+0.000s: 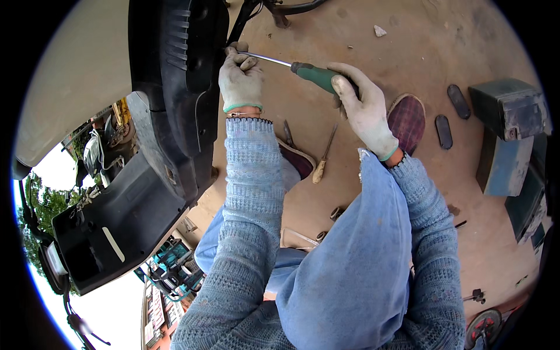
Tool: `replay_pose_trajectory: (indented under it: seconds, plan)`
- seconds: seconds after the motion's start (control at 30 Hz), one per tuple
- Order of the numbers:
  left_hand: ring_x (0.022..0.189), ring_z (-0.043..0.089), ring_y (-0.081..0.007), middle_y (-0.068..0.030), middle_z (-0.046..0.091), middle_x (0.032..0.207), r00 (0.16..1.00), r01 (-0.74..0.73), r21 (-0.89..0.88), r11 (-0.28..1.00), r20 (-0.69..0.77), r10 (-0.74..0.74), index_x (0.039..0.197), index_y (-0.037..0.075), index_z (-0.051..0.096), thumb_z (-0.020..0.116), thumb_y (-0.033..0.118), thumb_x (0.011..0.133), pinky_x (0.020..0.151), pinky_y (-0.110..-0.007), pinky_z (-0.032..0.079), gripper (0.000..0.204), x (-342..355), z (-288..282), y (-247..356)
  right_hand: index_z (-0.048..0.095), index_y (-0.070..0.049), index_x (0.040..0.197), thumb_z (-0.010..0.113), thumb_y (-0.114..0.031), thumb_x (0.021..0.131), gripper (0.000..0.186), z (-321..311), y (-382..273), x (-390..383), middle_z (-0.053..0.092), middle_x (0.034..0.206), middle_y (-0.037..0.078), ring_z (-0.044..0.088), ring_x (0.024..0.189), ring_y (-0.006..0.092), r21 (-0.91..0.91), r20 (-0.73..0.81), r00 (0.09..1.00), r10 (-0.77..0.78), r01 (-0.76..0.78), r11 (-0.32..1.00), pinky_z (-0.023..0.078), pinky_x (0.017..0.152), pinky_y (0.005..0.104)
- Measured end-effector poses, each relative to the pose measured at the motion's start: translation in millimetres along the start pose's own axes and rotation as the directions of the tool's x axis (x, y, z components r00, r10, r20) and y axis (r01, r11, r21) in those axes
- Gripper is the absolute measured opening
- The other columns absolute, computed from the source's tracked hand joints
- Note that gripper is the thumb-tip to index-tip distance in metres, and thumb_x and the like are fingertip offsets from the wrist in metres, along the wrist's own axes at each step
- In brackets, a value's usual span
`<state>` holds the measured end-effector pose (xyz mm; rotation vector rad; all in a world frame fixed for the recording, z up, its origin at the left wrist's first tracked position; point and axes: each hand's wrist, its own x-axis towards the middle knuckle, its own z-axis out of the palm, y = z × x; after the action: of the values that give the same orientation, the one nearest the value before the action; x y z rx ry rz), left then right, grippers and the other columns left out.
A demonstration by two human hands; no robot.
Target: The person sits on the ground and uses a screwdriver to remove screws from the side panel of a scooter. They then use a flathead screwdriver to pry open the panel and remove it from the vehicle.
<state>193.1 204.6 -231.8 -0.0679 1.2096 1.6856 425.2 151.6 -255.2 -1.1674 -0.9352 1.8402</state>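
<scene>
The head camera looks down at two hands in light grey work gloves. The arms wear a blue knitted sweater, and the knees are in blue trousers.

The right hand (366,108) is closed around the green handle of a screwdriver (303,71). The fingers wrap tight on the handle. The thin metal shaft of the screwdriver points to the left and a little up, toward a big black plastic panel (175,87). This panel looks like part of a scooter body.

The left hand (240,79) is up against the edge of the black panel. Its fingers are curled around the far end of the metal shaft, right where the tip meets the panel. The tip itself is hidden by the glove, so it is hard to tell just what it is pushing into.

Below the hands is a brown dirt floor (408,52). A second screwdriver with a pale wooden handle (322,157) lies on the floor between the two arms. A dark red checked shoe (407,119) sits just beside the right wrist. Two small dark flat pieces (450,116) lie near it. A grey-blue box (506,134) stands well off to the right.
</scene>
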Motion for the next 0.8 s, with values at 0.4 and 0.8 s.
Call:
replay_pose_trajectory:
  seconds: [0.4,0.8]
  plan:
    - [0.108,0.054,-0.0211,-0.014,0.057,0.112,0.935,0.261,-0.364,0.894,0.327,-0.139,0.111,-0.005,0.052,0.039,-0.004,0.093,0.098,-0.037,0.042,0.023,23,-69,26,0.055,-0.005,0.12,0.057,-0.006,0.084,0.035,0,23,-1,0.06,0.095,0.004,0.055,0.083,0.0084,0.141,-0.076,0.991,-0.108,0.118,0.983,0.046,0.074,0.0237]
    - [0.103,0.056,-0.0221,-0.0142,0.059,0.11,0.965,0.176,-0.383,0.907,0.249,-0.082,0.11,-0.005,0.054,0.037,-0.007,0.091,0.092,-0.037,0.045,0.025,26,-65,19,0.058,-0.005,0.112,0.058,-0.015,0.086,0.027,-4,10,3,0.06,0.09,0.007,0.06,0.068,0.0151,0.195,0.092,0.959,0.269,-0.283,0.939,0.049,0.062,0.0292]
